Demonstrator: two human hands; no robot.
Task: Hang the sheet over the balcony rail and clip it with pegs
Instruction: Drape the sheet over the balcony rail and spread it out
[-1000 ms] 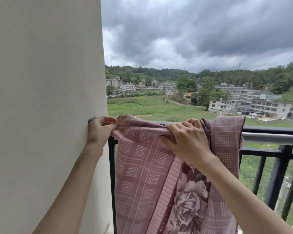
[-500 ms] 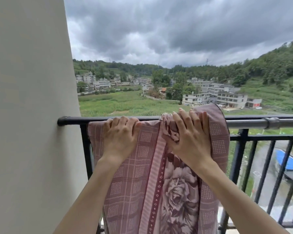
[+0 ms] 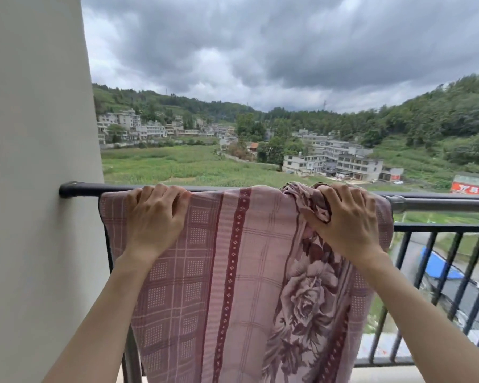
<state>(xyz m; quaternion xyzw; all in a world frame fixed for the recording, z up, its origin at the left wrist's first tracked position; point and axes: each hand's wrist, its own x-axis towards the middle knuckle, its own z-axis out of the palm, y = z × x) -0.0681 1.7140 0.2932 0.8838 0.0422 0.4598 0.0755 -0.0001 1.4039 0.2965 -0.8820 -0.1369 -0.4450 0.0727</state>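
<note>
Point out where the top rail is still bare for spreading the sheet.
Bare black metal rail runs right of the right hand; a short stub lies between the wall and the pink patterned sheet. Crowded: bunched cloth under the right hand.

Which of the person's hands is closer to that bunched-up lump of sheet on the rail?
The right hand: its fingers curl round the bunched-up lump. The left hand rests on flat sheet well along the rail, toward the wall.
</note>
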